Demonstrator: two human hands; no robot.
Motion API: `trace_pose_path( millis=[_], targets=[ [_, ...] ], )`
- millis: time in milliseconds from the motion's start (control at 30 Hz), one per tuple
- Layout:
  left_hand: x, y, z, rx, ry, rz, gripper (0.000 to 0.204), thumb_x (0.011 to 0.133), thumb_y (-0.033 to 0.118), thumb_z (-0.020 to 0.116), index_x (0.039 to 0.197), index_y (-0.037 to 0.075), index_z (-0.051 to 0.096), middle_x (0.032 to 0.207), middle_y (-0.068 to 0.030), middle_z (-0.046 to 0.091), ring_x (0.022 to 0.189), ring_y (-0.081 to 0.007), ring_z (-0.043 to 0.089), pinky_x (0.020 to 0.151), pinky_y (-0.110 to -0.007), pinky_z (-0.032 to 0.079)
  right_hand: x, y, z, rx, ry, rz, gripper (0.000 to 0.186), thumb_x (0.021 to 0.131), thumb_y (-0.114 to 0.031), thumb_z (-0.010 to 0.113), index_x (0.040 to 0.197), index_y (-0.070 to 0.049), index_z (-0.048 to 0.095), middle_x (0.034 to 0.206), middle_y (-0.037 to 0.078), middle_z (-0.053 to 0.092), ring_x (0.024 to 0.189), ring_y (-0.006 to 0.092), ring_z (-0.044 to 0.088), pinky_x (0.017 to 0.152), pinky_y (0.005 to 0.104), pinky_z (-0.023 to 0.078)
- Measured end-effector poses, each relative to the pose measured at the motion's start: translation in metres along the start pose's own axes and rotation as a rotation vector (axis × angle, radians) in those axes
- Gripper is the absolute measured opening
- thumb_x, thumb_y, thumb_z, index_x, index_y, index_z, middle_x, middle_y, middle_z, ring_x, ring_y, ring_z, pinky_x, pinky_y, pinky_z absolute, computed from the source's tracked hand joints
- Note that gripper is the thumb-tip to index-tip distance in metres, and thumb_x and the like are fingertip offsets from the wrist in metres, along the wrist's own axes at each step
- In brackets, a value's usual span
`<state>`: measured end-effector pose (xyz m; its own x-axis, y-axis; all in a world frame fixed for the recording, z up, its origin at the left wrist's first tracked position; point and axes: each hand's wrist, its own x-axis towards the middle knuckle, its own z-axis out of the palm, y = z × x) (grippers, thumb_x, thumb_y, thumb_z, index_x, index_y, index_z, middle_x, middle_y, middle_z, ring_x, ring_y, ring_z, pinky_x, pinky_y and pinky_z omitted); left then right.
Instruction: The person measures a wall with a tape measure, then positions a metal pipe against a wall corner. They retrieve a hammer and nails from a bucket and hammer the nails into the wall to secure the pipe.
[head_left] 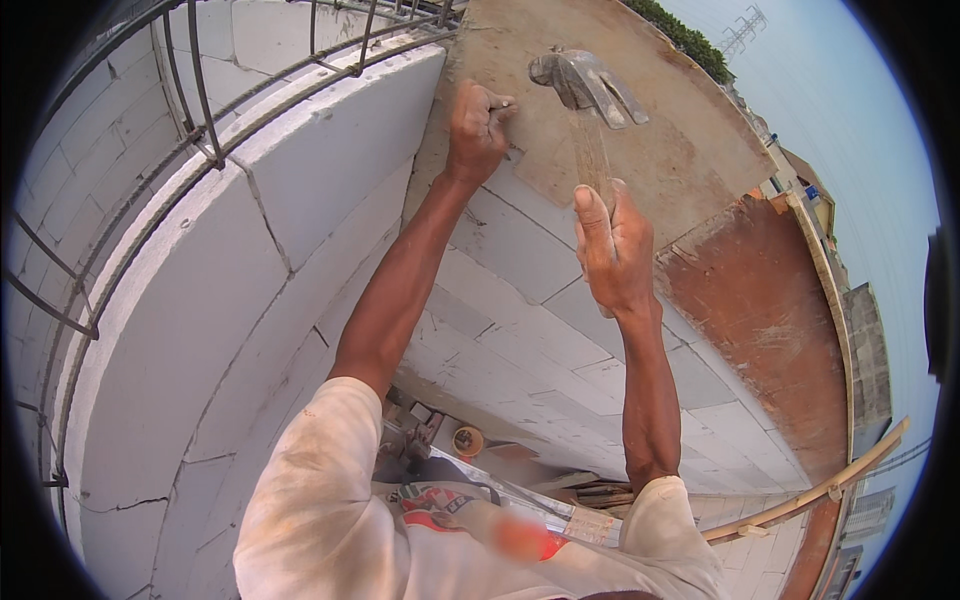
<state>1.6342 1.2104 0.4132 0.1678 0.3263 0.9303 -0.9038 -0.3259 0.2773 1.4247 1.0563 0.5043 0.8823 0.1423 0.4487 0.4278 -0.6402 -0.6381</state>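
Note:
My right hand (618,248) is wrapped round the wooden handle of a claw hammer (590,85). The hammer is raised, its dusty metal head uppermost and its claw toward the right. To its left my left hand (480,132) is closed in a pinch against the rough grey-brown panel (520,35). Whatever those fingers hold, if anything, is too small to make out. The panel's lower edge meets a wall of pale blocks (530,300), just below my left hand.
A second block wall (190,290) curves along the left, with dark steel rebar (205,120) above it. A reddish-brown board (760,320) and a wooden pole (830,490) are on the right. Far below lie a yellowish bucket (467,441) and stacked planks (600,492).

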Motion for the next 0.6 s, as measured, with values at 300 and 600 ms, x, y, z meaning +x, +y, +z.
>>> trace_pose_path(
  millis=[300,600],
  targets=[
    [-0.030,-0.002,-0.009,-0.127,-0.114,-0.433,0.100,0.059,0.018,0.102,0.136,0.002,0.039,0.116,-0.0069,0.043,0.101,-0.0155,0.045,0.086,-0.030,0.048,-0.008,0.017,0.014,0.262,0.100,-0.544,0.045,0.106,-0.046,0.053,0.098,-0.001,0.054,0.067,0.001,0.049,0.052,0.0077,0.043,0.045,0.0249,0.035],
    [-0.031,-0.014,-0.017,-0.237,-0.086,-0.486,0.102,0.058,0.020,0.103,0.135,0.001,0.039,0.113,-0.0047,0.041,0.098,-0.0148,0.045,0.089,-0.029,0.047,0.011,0.006,0.030,0.060,0.015,-0.313,0.030,0.102,-0.028,0.064,0.102,0.002,0.058,0.064,0.006,0.059,0.055,0.0168,0.058,0.051,0.0339,0.045]
  ],
)
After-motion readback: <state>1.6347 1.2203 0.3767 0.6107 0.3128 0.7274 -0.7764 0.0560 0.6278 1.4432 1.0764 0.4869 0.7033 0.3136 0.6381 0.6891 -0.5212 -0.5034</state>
